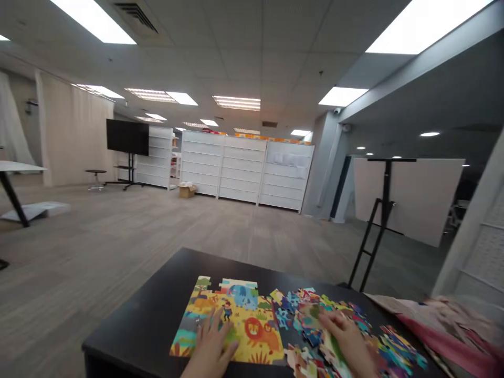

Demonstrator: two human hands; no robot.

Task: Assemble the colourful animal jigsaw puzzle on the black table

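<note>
A partly joined jigsaw puzzle (255, 344) with a lion, an elephant and other animals lies on the black table (145, 310). Its top edge is uneven, with gaps between the joined parts. My left hand (212, 341) rests on the lower left of the puzzle, fingers spread and holding nothing. To the right, my right hand (348, 341) is over a heap of loose puzzle pieces (291, 302), its thumb and fingers pinched on a greenish puzzle piece (313, 311). Motion blurs that piece, so its picture cannot be made out.
Crumpled pink and red cloth (457, 328) lies at the table's right side. Beyond the table stand a black easel (378, 226), white shelving panels (240, 168), a cardboard box (187, 190) and a screen on a stand (127, 137). A white table (19, 166) is at far left.
</note>
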